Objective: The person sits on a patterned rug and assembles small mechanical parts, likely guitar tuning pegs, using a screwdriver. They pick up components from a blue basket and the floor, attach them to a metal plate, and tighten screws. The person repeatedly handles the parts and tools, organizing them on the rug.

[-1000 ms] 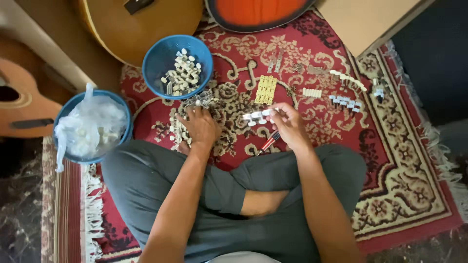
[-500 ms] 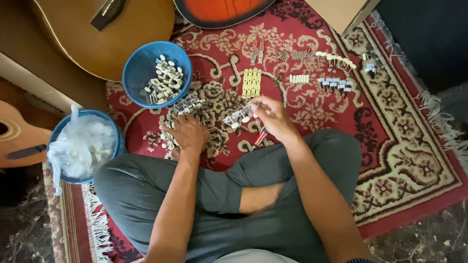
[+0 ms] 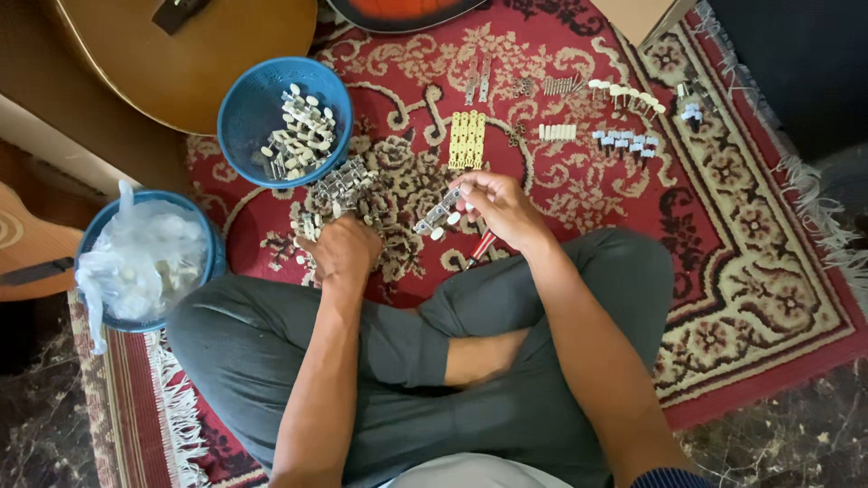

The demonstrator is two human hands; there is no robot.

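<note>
Hands at work over a patterned red rug (image 3: 741,271), seen from the head view. A metal tuner strip (image 3: 440,213) with pale knobs is pinched in the right hand (image 3: 497,206), fingers closed on its upper end; the strip's long axis runs on a slant, from upper right at the fingertips down to lower left, so that its free end points toward the left hand (image 3: 342,253). The left hand is laid knuckles-up on the rug over a loose pile of tuner strips (image 3: 339,188); its fingers are curled, but whether a piece is gripped beneath them cannot be told. The held strip is thus placed between the two hands, nearer the right, with the left just beside its free end. A red-handled tool (image 3: 482,246) is seen under the right wrist, against the knee. Beyond the left hand, a blue bowl (image 3: 237,108) holding more tuners is set, and further left a second blue bowl (image 3: 210,237) filled with a clear plastic bag (image 3: 145,258). Ahead of the right hand a gold plate set (image 3: 467,140) and rows of small pegs (image 3: 624,140) are laid out, well apart from both hands. A guitar body (image 3: 194,54) is seen at the top.
</note>
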